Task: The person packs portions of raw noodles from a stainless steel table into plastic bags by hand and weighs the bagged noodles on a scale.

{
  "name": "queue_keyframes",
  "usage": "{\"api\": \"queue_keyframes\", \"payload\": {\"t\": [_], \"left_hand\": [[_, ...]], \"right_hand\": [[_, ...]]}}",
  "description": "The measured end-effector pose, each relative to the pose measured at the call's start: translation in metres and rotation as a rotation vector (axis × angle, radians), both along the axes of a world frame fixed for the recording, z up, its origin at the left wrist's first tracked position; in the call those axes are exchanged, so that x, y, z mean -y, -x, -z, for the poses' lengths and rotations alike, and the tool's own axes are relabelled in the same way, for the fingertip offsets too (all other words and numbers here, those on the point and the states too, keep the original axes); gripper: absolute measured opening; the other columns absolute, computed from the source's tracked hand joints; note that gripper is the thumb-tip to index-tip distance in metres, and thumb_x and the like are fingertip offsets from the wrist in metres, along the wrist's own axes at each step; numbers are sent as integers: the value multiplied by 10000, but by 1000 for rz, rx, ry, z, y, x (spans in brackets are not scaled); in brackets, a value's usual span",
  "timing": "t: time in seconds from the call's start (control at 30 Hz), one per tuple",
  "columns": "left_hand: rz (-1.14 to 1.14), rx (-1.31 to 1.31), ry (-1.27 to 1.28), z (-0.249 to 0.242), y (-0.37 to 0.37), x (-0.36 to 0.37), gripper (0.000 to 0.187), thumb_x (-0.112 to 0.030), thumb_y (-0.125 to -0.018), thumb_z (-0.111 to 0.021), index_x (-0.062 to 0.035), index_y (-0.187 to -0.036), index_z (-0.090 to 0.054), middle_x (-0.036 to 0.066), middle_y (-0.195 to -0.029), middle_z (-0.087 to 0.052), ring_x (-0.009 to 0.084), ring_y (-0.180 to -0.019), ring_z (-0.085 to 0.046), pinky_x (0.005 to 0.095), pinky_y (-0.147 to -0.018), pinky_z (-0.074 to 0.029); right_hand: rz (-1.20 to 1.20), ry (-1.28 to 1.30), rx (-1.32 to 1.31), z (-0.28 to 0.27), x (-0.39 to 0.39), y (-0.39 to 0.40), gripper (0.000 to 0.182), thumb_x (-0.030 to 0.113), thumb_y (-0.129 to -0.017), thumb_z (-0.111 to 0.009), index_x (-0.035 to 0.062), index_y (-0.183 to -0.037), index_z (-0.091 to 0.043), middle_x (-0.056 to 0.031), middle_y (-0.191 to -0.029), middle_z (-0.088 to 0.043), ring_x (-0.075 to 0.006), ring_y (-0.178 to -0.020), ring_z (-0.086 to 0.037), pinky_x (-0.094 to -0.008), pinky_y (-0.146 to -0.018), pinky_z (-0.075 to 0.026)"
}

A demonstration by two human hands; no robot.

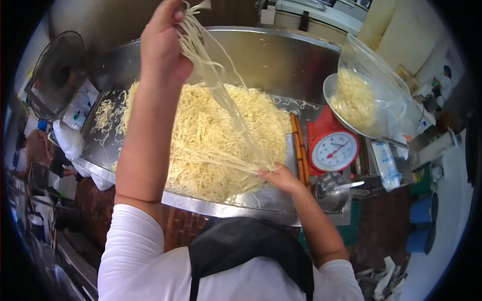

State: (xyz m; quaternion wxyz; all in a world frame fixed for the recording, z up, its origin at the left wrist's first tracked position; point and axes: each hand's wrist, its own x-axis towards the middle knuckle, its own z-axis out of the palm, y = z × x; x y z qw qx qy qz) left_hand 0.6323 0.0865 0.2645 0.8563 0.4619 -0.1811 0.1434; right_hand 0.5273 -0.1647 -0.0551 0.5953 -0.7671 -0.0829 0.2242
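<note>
My left hand (164, 45) is raised high above a metal tray, its fingers closed round the upper end of a bundle of long pale noodles (201, 50). The strands hang down to the right in a stretched line. Low at the tray's front right, my right hand (282, 178) is closed on noodles where the hanging strands meet others drawn from the pile. A large heap of loose yellow noodles (236, 130) lies beneath both hands.
The metal tray (281, 55) has a tall back wall. At right, two wooden sticks (299, 150) lie beside a red dial scale (333, 151) bearing a clear bag of noodles (356, 100). A metal bowl (331, 193) sits nearby. A fan (55, 75) and another person (40, 150) are at left.
</note>
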Motion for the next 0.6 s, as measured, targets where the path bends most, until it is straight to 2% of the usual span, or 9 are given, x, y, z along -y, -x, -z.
{"api": "queue_keyframes", "payload": {"t": [0.07,0.17,0.23,0.27,0.33,0.4,0.47,0.53,0.6], "left_hand": [[67,36,-30,-8,-8,-13,361,-318,-876,-602,-184,-591,-426,-32,-511,-429,110,-473,-479,273,-437,-388],[-28,-15,-82,-12,0,3,365,-320,-868,-612,-181,-587,-424,-30,-505,-427,110,-444,-455,268,-430,-381],[-26,-57,-153,-7,6,11,373,-322,-862,-620,-175,-586,-418,-32,-501,-420,106,-434,-445,264,-424,-375],[-42,-59,-189,-2,6,13,378,-321,-864,-619,-174,-584,-412,-31,-501,-425,107,-431,-444,263,-421,-375],[26,-84,-153,6,8,20,391,-323,-869,-614,-174,-580,-397,-29,-505,-432,103,-439,-456,263,-423,-379],[57,-89,-135,15,12,31,398,-325,-872,-609,-174,-577,-388,-27,-513,-440,101,-451,-470,265,-425,-386],[109,-81,-99,19,20,40,402,-326,-874,-606,-174,-575,-384,-23,-530,-458,101,-465,-488,267,-429,-398],[183,-59,-50,22,30,46,401,-324,-875,-603,-176,-574,-384,-16,-555,-486,104,-483,-512,268,-435,-415],[181,-93,20,18,44,42,389,-326,-890,-577,-193,-570,-401,-11,-588,-509,115,-501,-540,274,-450,-450]], "right_hand": [[60,16,-8,21,11,5,408,298,-864,-642,-28,-1104,-585,-86,-915,-647,-134,-830,-577,-293,-738,-460],[12,13,24,20,17,3,445,315,-840,-665,-20,-1120,-578,-131,-1004,-649,-175,-914,-603,-301,-801,-466],[60,203,82,7,20,-3,474,328,-824,-677,-11,-1139,-573,-154,-1061,-639,-211,-970,-607,-308,-839,-464],[85,298,111,-2,22,-8,490,335,-816,-683,-7,-1148,-570,-166,-1090,-633,-230,-997,-609,-312,-858,-463],[74,603,211,-82,10,-10,546,348,-803,-693,10,-1203,-541,-177,-1167,-601,-280,-1063,-586,-335,-906,-451],[210,443,520,-108,-6,-18,584,277,-792,-714,19,-1269,-498,-166,-1162,-601,-242,-993,-603,-335,-821,-479],[256,117,531,-162,-39,-12,599,281,-792,-714,39,-1289,-484,-187,-1170,-592,-257,-1002,-603,-346,-842,-473],[192,-96,671,-157,-69,-14,527,250,-805,-704,47,-1254,-518,-163,-1159,-601,-261,-992,-602,-338,-835,-469],[-108,119,429,-142,-77,-15,459,370,-864,-602,37,-1179,-565,-182,-1131,-600,-271,-986,-605,-346,-864,-468]]}}
